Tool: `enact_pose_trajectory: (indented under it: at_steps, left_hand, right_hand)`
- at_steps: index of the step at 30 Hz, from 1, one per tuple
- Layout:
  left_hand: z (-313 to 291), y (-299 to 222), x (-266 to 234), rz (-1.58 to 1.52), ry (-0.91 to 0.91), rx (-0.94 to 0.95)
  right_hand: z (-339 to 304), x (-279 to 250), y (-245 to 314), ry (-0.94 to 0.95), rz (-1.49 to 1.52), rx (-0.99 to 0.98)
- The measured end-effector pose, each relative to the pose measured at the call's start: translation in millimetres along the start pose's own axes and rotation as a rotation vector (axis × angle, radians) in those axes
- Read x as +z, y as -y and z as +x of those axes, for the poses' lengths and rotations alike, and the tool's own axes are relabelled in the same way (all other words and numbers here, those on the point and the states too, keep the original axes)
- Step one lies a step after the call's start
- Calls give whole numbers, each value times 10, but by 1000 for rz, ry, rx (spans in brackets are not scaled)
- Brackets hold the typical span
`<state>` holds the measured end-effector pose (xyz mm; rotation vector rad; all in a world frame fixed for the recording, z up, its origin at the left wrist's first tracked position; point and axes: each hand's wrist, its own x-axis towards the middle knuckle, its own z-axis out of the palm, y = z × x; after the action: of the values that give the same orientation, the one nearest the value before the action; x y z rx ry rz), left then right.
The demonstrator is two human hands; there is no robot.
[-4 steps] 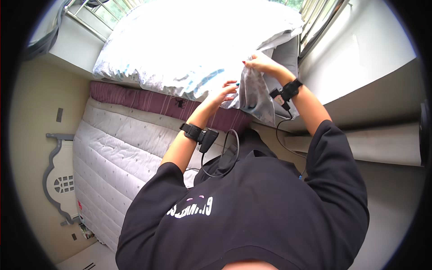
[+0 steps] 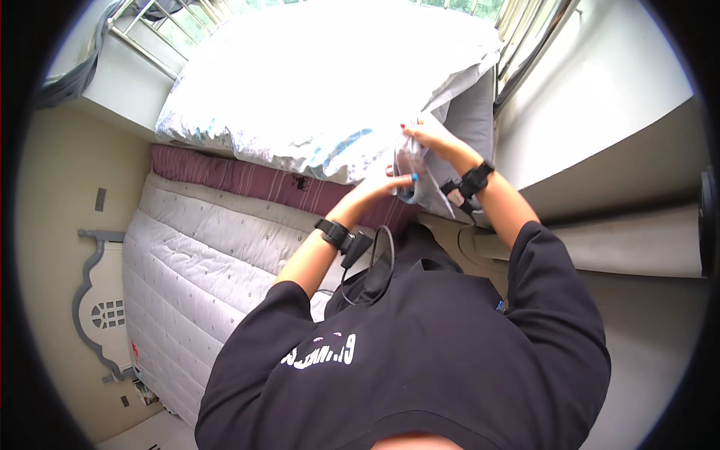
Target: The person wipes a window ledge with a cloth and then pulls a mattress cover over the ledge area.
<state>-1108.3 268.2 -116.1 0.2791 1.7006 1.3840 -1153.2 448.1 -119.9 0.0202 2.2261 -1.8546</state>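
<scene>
A thick white duvet (image 2: 300, 97) with blue and grey floral patches is spread over the ledge by the window, its middle washed out by bright light. My right hand (image 2: 436, 139) pinches a gathered part of its near right edge, fingertips closed on the cloth. Just below and to the left, my left hand (image 2: 379, 186) has fingers and thumb around the hanging corner of the same duvet. Some of its grip is hidden by the cloth. Both wrists wear black strapped devices with cables.
A grey cushioned pad (image 2: 474, 112) shows under the duvet's right side. Below the ledge lie a purple striped cloth (image 2: 217, 165) and a grey quilted mattress (image 2: 187, 247). Metal window bars (image 2: 150, 49) rise behind. A white wall (image 2: 600, 90) bounds the right, and a headboard (image 2: 101, 307) stands left.
My left hand has moved right and down onto the hanging corner. My right hand has shifted slightly down with the cloth, and the corner is now folded more tightly.
</scene>
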Motion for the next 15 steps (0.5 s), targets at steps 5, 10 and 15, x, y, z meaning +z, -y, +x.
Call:
enact_pose_trajectory:
  at_steps: [5,10,15]
  left_hand:
    - [834,1580,27,287,-432,-135]
    - [759,955,632,368,-777,-181]
    - [729,1268,195,294,-986,-1]
  right_hand:
    - [-103,516,242,-63,329,-25]
    - [-143,375,115,-206,384,-179]
    - [-116,432,257,-136,231,-137]
